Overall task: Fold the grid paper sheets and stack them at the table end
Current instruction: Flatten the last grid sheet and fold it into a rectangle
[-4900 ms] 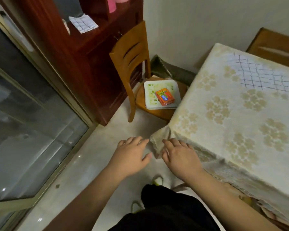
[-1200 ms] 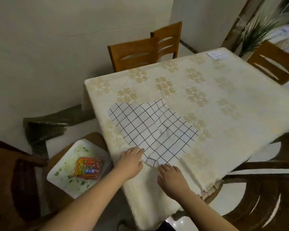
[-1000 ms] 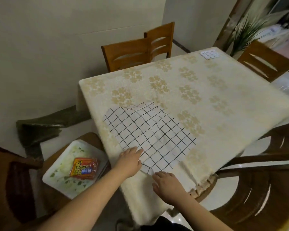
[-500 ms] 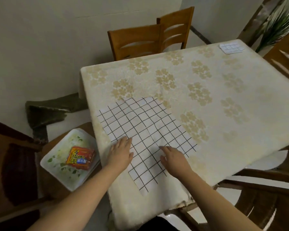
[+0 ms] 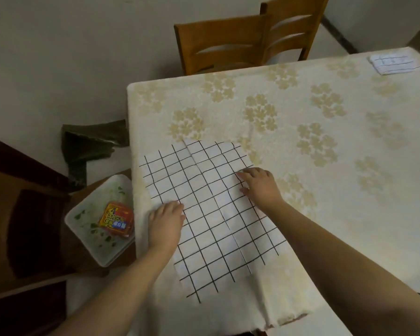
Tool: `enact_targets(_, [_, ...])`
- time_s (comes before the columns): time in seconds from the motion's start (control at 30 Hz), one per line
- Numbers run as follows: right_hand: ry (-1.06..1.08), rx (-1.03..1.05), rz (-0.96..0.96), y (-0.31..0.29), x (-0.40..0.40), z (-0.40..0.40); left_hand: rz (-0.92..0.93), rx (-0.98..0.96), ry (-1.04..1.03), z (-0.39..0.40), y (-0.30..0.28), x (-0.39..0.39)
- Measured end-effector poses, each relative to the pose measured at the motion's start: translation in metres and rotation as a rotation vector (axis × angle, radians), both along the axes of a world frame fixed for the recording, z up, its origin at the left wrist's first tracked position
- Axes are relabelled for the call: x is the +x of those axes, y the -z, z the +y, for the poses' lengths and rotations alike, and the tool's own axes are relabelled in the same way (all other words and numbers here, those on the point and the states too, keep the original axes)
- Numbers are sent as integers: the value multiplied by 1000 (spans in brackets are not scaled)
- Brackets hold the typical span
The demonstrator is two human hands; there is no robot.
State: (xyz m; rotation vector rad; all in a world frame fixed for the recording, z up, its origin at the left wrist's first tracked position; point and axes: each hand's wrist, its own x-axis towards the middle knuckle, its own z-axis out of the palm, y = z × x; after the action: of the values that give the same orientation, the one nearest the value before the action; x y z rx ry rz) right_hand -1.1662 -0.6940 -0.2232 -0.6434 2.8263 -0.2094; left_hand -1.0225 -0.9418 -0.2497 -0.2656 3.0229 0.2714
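A large white sheet of grid paper (image 5: 211, 209) with black lines lies unfolded near the table's near-left corner, creased down its middle. My left hand (image 5: 166, 220) rests flat on its left edge, fingers together and pointing away. Flat on the sheet's right edge lies my right hand (image 5: 258, 185), its fingers spread toward the left. Neither hand grips the paper. A small folded grid paper stack (image 5: 393, 63) sits at the table's far right end.
The table (image 5: 325, 132) wears a cream floral cloth. Two wooden chairs (image 5: 240, 42) stand at its far side. To the left, a chair seat holds a white tray (image 5: 95, 229) with an orange packet (image 5: 117, 219). Dark green cloth (image 5: 92, 144) lies on the floor.
The view moved in closer over the sheet. Both hands slid forward along the paper and apart, pressing it flat; the right hand went furthest, up to the right edge.
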Motion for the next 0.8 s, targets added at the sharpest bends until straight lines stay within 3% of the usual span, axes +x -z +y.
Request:
enact_targets(0.37, [-116,-165,64,24,-18,1,31,41,-66,0,7,-8])
enact_targets(0.63, [-127,-178,80,30,-21,5,-40,53,-113,-3,10,-14])
enact_targets(0.8, [-114,-177,93,32,-24,3,24,56,-89,-4,7,-12])
